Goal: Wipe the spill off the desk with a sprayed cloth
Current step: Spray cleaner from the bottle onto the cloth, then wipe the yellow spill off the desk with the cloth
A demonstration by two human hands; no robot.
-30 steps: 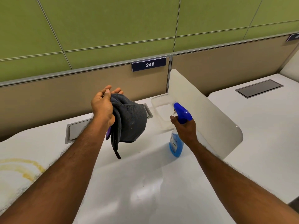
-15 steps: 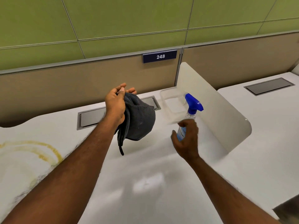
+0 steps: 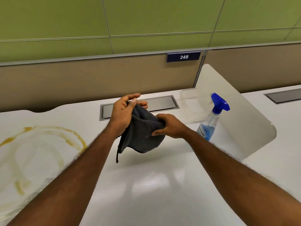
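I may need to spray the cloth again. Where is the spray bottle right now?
The spray bottle stands on the desk at the right of the head view, beside the white divider panel, just beyond the right hand.

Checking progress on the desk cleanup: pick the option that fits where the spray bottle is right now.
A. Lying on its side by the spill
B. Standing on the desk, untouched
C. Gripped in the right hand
B: the spray bottle stands upright on the desk, while both the left hand and the right hand grip the cloth.
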